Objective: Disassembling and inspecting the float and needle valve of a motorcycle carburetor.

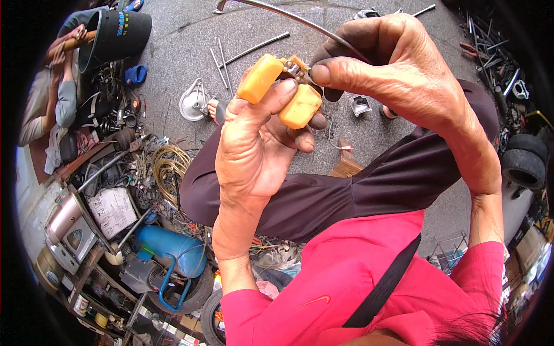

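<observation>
My left hand (254, 144) grips a pair of yellow blocks joined by small metal parts, which looks like a carburetor float (262, 79). Its thumb lies between the two blocks, and the fingers curl behind the lower one. Close on the right, my right hand (392, 69) is closed, thumb and forefinger pressed together beside the metal parts. A thin bent metal rod (288, 16) runs from the upper left into that hand. Dark grime covers the right fingertips. Whatever sits between thumb and forefinger is hidden.
Below lie a round metal drum part (193, 101), a small square metal part (360, 105) and loose rods (257, 49). A blue compressor (170, 251) and coiled hose (170, 170) are left; tyres (524, 164) are right. Another person's hands (57, 52) hold something at a black bucket (121, 34).
</observation>
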{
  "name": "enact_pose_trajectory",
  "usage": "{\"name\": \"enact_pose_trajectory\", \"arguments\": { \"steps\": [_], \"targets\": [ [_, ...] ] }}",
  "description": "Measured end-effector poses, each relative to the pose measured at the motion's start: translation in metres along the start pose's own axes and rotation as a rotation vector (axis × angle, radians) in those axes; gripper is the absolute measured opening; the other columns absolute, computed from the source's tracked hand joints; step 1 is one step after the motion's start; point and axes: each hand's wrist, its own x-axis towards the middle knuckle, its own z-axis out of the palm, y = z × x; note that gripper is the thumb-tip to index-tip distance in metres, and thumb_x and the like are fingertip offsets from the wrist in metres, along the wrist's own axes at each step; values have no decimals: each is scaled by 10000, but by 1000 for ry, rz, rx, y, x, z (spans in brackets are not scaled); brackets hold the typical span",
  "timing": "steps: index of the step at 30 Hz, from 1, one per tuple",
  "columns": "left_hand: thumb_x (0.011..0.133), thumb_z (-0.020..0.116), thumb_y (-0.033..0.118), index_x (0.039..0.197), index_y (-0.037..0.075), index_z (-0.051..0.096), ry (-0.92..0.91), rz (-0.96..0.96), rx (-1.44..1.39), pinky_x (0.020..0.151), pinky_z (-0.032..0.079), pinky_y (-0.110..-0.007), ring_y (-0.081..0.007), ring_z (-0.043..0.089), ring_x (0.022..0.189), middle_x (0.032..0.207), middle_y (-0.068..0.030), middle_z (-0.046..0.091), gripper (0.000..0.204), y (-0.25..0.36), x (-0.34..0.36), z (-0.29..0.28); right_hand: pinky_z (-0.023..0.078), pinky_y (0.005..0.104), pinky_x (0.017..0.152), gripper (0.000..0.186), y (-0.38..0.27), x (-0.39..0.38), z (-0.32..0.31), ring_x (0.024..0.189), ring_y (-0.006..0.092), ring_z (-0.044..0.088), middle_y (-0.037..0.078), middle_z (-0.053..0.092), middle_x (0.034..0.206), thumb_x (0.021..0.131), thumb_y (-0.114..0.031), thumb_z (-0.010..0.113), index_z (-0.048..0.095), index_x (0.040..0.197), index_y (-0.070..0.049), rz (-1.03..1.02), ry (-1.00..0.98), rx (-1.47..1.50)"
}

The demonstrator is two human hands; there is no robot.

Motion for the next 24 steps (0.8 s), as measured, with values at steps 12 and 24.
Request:
{"name": "enact_pose_trajectory", "arguments": {
  "steps": [12,24],
  "targets": [
    [861,523,53,1049,46,480,88,142,56,403,509,-291,-266,634,651,857,-145,605,193,-6,1,5,475,200,614,178,6,4,3,671,73,590,50,632,730,790,-120,674,639,851,44,-83,-18,76],
    [871,514,96,1028,35,516,42,70,-82,402,488,-272,-230,628,646,785,-122,613,169,-2,0,6,255,154,358,230,-7,1,1,415,-10,396,-5,596,608,760,-265,678,659,799,-39,63,10,12]
  ]
}}
